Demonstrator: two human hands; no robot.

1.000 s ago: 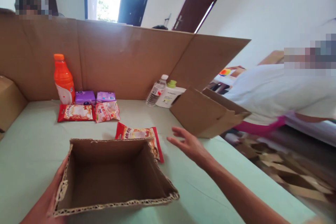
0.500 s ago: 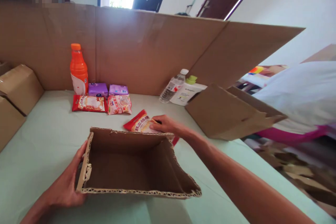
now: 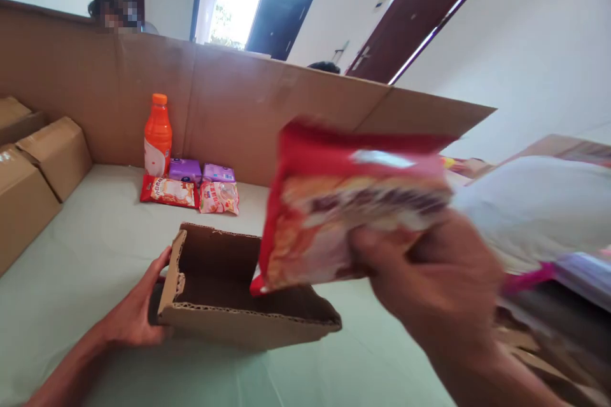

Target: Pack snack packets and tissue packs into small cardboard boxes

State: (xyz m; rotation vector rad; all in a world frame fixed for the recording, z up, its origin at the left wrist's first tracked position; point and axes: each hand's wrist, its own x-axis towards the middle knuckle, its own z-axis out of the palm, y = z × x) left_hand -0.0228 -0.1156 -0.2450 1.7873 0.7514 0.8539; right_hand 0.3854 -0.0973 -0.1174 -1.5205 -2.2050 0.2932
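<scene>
My right hand (image 3: 439, 286) pinches a red snack packet (image 3: 310, 210), thumb on its printed front, and holds it raised close to the camera. The packet is blurred and covers the right back part of an open-topped cardboard box (image 3: 229, 325). My left hand (image 3: 133, 311) grips that box at its left wall, fingers behind and thumb at the front corner. The part of the box's inside that shows is dark and bare. Behind the box lie a red-and-white snack packet (image 3: 169, 192) and a pink snack packet (image 3: 218, 197).
An orange drink bottle (image 3: 158, 137) stands beside two purple packs (image 3: 185, 170) against a cardboard screen (image 3: 229, 102). Closed cardboard boxes (image 3: 55, 152) sit at the left. A person's head (image 3: 114, 3) shows beyond the screen. A white cloth bundle (image 3: 539, 203) lies at the right.
My right hand has lifted the red packet from behind the box, up and toward the camera. The water bottle and white tube are now hidden behind it. The view has shifted.
</scene>
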